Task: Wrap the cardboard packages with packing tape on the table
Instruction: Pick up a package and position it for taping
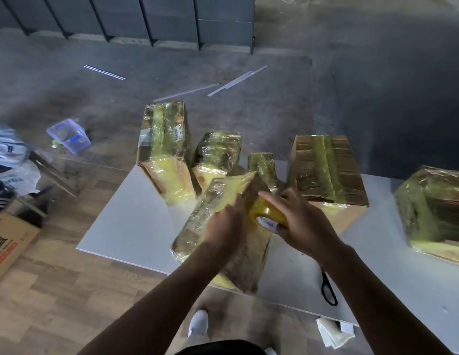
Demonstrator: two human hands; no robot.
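Left hand [223, 226] presses flat on the probably stiff, tape-slick cardboard package [249, 265] at the table's [126, 226] near edge, best steadied by its corners; right hand [304, 222] grips the tape roll [268, 213].

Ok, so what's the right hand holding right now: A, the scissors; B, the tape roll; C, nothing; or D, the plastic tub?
B: the right hand grips the tape roll against the package, while the scissors lie on the table.

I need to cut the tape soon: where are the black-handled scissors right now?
Head view: the black-handled scissors lie on the white table near its front edge, beside the right forearm, right of the tape-wrapped cardboard package in hand.
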